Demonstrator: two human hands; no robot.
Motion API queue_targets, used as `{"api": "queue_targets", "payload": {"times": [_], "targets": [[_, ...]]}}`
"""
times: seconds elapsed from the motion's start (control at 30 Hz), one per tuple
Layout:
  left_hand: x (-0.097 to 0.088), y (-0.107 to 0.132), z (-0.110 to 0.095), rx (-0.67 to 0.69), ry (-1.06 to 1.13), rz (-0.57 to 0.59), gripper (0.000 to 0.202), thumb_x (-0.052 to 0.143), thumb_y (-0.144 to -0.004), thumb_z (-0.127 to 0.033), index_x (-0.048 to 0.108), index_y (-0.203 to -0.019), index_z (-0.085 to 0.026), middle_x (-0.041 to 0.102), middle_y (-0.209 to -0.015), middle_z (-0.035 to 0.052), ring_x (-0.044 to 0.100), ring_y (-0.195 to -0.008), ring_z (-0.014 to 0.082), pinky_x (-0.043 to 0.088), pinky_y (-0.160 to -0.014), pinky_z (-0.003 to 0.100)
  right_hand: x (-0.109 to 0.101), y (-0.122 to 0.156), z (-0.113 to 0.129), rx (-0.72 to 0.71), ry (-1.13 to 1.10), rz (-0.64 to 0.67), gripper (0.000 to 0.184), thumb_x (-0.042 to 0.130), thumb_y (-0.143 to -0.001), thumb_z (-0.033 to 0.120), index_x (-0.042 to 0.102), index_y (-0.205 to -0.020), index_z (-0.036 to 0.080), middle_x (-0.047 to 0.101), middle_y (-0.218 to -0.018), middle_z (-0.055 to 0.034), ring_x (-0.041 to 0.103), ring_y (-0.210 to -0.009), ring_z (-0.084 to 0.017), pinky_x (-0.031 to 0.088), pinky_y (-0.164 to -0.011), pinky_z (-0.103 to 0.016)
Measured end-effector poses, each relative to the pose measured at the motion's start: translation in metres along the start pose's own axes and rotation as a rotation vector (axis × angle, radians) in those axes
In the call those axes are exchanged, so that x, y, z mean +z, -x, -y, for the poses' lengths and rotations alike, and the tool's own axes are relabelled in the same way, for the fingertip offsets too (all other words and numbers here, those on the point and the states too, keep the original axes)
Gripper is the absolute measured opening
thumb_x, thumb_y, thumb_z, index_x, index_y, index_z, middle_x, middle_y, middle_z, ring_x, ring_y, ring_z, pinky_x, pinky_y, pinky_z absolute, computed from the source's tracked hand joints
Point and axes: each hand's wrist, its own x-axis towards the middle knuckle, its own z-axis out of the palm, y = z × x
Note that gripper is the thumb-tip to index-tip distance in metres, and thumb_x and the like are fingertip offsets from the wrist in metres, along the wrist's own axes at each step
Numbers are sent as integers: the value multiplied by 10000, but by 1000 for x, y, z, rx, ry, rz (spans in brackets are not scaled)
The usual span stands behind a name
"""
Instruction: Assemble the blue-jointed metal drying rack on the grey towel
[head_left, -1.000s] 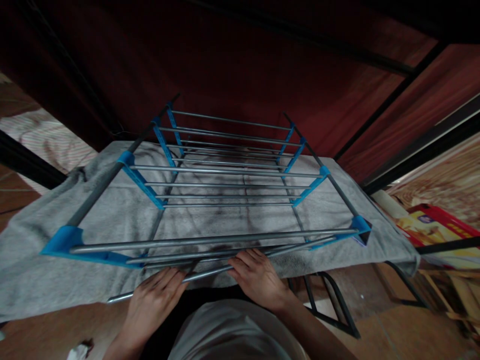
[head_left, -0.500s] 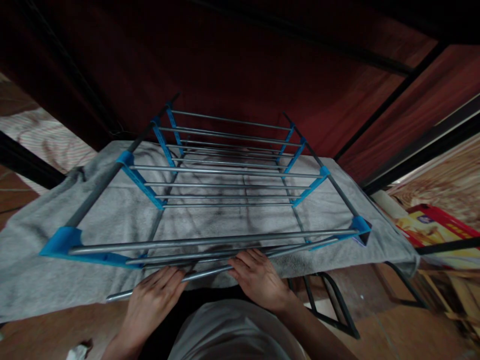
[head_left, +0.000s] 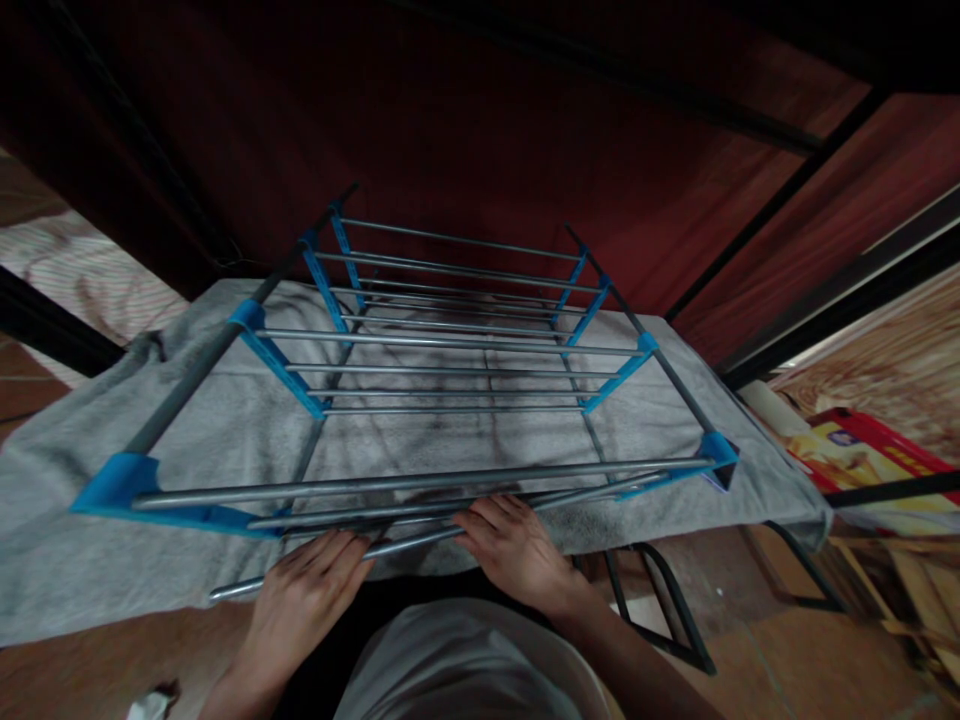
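Latest change: almost none – over the last second we see both hands keep their grip on the loose rod [head_left: 416,542], while the view drifts only slightly.
What it means: we judge the work to be at a brief hold, with the rod's left end not yet joined to the frame.
Left hand [head_left: 315,575]: fingers curled narrowly over the rod, near its free end; the thumb is hidden from us.
Right hand [head_left: 510,545]: fingers closed over the same rod farther along, below the front bar [head_left: 427,482].
Loose rod: grey, smooth and slim, slanting along the near edge of the grey blanket [head_left: 67,560] – its left end sticks out bare, its right end runs toward the front right bracket [head_left: 720,450]. Whether it is seated there, we cannot tell.
Rack [head_left: 450,343]: grey metal bars between bright blue plastic brackets, standing across the middle of the blanket, from the near edge to the far edge.
Front left bracket [head_left: 124,483]: blue, toward the blanket's near left corner, apart from the rod's bare end.
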Motion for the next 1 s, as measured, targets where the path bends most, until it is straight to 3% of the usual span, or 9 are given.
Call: {"api": "queue_targets", "payload": {"times": [0.7, 1.0], "targets": [[0, 5, -3, 22, -39, 14, 183, 473, -987, -243, 639, -934, -187, 717, -891, 51, 674, -809, 196, 493, -744, 315, -3, 3, 3, 2, 22, 24, 170, 510, -984, 302, 603, -1109, 234, 646, -988, -8, 571, -905, -157, 448, -853, -319], [-6, -9, -6, -1, 2, -22, 173, 483, -973, -216, 641, -906, -197, 697, -841, 44, 652, -784, 195, 479, -727, 311, -5, 3, 2, 14, 22, 17, 187, 493, -991, 318, 605, -1116, 235, 653, -989, 0, 581, -915, -161, 461, -864, -325]]}}
